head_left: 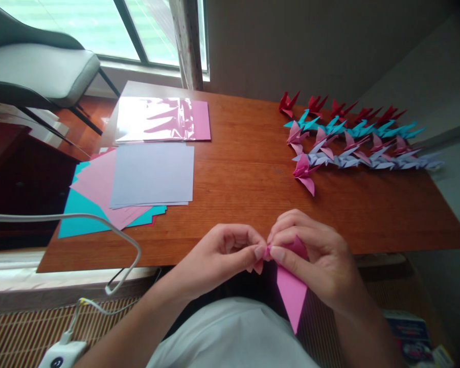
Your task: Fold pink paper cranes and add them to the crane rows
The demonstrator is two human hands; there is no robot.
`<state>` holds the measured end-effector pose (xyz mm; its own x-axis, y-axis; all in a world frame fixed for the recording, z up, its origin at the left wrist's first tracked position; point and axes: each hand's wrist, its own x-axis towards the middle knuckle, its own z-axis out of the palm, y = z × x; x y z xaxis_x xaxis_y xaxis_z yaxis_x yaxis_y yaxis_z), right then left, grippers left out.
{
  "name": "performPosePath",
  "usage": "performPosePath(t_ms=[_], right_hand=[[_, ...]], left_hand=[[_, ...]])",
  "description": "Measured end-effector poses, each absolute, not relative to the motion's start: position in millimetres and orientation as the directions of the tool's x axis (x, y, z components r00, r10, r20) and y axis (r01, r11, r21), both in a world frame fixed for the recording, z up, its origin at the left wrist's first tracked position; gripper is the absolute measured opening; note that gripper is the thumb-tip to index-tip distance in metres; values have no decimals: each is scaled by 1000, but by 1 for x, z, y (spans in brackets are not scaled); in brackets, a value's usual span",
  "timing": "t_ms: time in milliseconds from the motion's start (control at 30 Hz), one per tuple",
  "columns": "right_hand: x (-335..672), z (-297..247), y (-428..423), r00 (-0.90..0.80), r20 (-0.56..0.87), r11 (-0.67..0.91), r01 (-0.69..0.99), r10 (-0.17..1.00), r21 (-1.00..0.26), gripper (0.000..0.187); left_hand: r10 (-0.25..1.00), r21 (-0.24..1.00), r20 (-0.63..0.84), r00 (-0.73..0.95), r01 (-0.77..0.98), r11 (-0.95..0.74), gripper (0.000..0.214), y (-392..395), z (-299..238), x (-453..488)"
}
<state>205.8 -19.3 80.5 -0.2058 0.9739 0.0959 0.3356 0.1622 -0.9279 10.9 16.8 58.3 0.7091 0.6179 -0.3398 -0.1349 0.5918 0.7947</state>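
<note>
A folded pink paper crane [292, 294] is held between my two hands, just off the table's front edge. My left hand [233, 250] pinches a small tip of it between thumb and fingers. With thumb and fingers, my right hand [314, 255] grips its body close beside that tip. One broad flap hangs down below the right hand; part of the crane is hidden behind the fingers. Beyond my hands, a finished magenta crane [304, 174] stands on the table.
Rows of red [316, 106], turquoise [333, 125], pink [322, 139] and lavender cranes [347, 159] line the table's [237, 179] right side. Lavender sheets [153, 174], pink and turquoise sheets [86, 204] and a clear packet [157, 120] lie left. A white cable [132, 243] arches near the front-left edge.
</note>
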Motion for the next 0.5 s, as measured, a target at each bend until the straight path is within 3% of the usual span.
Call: performPosePath(t_ms=[333, 500], right_hand=[[208, 81, -19, -231, 72, 143, 311, 970, -939, 14], [209, 81, -21, -229, 56, 119, 274, 972, -954, 13]], left_hand=[[616, 797, -324, 718, -144, 587, 27, 17, 56, 11], [658, 886, -283, 698, -72, 457, 19, 17, 55, 8]])
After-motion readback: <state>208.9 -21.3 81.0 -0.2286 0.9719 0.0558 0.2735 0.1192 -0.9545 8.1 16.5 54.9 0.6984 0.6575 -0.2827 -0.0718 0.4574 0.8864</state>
